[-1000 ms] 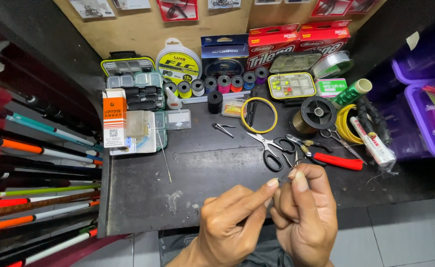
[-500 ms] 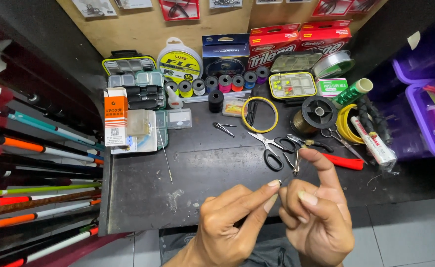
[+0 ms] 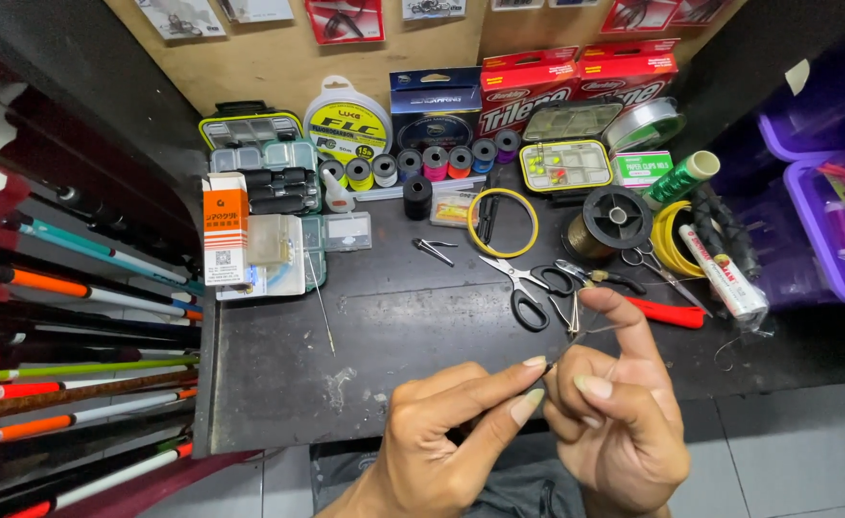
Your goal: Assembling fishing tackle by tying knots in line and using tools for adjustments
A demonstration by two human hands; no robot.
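Observation:
My left hand (image 3: 451, 427) and my right hand (image 3: 614, 408) meet low in the frame over the near edge of the black tabletop (image 3: 278, 384). Their fingertips pinch a small thin metal piece (image 3: 561, 350) between them, thumb and forefinger of each hand closed on it. My right forefinger points up toward the black-handled scissors (image 3: 528, 288). The piece is too small to tell its exact shape.
Spools of thread (image 3: 432, 163), line boxes (image 3: 576, 82), clear tackle boxes (image 3: 259, 158), a yellow ring (image 3: 504, 221), a black reel spool (image 3: 614, 216), red-handled pliers (image 3: 667, 312) and a thin needle (image 3: 321, 307) crowd the back. Fishing rods (image 3: 67, 384) lie left; purple bins (image 3: 840, 192) right.
My right hand's fingers have shifted: the forefinger rose and stretched out while both hands stayed together at the table's near edge, still pinching the small piece.

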